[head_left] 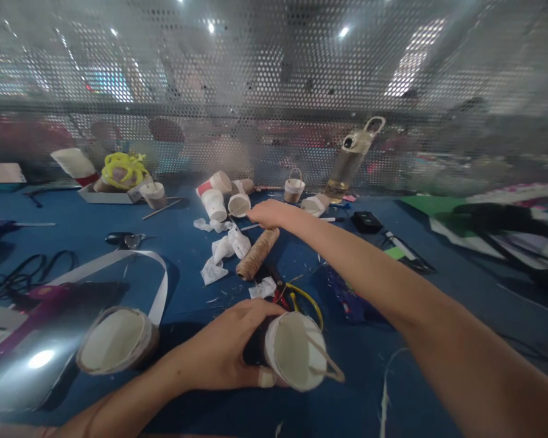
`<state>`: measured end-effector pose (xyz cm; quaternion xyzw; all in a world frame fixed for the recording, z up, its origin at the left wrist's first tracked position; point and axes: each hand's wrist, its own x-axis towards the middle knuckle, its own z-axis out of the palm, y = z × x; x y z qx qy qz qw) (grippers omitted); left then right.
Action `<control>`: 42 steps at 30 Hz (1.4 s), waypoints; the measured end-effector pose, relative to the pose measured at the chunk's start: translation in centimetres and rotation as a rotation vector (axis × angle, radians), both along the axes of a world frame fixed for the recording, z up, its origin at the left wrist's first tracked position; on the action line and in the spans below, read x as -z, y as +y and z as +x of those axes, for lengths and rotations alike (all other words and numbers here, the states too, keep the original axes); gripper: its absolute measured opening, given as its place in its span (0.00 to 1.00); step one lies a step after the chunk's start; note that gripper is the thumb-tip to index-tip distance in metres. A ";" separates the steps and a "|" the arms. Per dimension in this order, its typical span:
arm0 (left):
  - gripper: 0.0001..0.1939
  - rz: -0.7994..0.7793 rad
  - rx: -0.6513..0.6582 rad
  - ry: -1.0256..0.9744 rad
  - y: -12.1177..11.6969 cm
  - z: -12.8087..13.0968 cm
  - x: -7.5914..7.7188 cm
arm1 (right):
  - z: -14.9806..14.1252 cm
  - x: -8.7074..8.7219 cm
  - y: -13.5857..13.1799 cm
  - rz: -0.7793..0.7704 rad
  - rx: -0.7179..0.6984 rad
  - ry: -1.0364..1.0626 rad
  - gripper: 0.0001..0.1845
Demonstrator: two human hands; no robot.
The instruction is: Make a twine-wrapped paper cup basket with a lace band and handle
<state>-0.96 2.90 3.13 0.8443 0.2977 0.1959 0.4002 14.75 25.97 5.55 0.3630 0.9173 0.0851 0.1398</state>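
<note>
My left hand [228, 350] grips a small cup wrapped in twine [292, 350], lying on its side with a twine handle, its white inside facing me. My right hand [267, 213] reaches far across the blue table, fingers closed near an open paper cup [238, 205]; what it pinches, if anything, is hidden. Just below that hand lies a spool of brown twine [257, 254]. A second twine-wrapped cup [116, 339] lies on its side to the left of my left hand.
Several paper cups [214, 204], a small handled basket cup [295, 188], a water bottle [349, 161], crumpled white paper [223, 252], scissors [125, 239], pliers with yellow handles [296, 298], a black box [366, 221] and a perforated metal screen [274, 79] behind.
</note>
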 end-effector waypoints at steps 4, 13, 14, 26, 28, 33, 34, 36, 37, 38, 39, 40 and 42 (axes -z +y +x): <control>0.31 0.010 0.019 0.029 0.0 0.1 0.5 | -0.5 -0.7 0.0 0.032 -0.037 0.011 0.19; 0.33 -0.080 0.030 -0.004 0.3 0.0 0.6 | 5.6 -6.4 -9.0 0.246 -0.137 0.314 0.22; 0.32 -0.074 0.037 -0.001 0.3 0.0 0.5 | 6.9 -6.2 -10.6 0.213 -0.164 0.468 0.25; 0.37 0.042 0.147 0.045 0.5 -0.4 0.8 | 12.7 -1.4 -24.1 -0.021 0.183 1.536 0.23; 0.36 0.066 0.211 -0.025 0.7 -0.4 0.7 | 12.5 -1.0 -24.2 -0.066 0.291 1.504 0.27; 0.38 0.031 0.370 -0.122 0.8 -0.4 0.7 | 10.7 0.0 -23.5 -0.249 0.304 1.439 0.29; 0.39 0.015 0.393 -0.125 0.8 -0.3 0.7 | 10.4 0.0 -23.4 -0.261 0.272 1.432 0.29; 0.40 -0.017 0.421 -0.145 0.5 -0.1 0.9 | 10.1 -0.2 -23.3 -0.241 0.225 1.417 0.28; 0.41 -0.033 0.431 -0.158 0.4 0.1 1.0 | 10.1 -0.3 -23.3 -0.219 0.206 1.405 0.27; 0.41 -0.047 0.430 -0.173 0.2 0.3 1.1 | 10.3 -0.4 -23.4 -0.190 0.193 1.393 0.26; 0.41 -0.056 0.415 -0.191 0.0 0.5 1.1 | 10.5 -0.6 -23.5 -0.155 0.184 1.389 0.24; 0.41 -0.062 0.388 -0.210 -0.2 0.6 1.2 | 10.8 -0.7 -23.7 -0.113 0.177 1.400 0.24; 0.40 -0.064 0.323 -0.245 -0.5 0.9 1.3 | 11.3 -1.0 -24.0 -0.010 0.164 1.478 0.22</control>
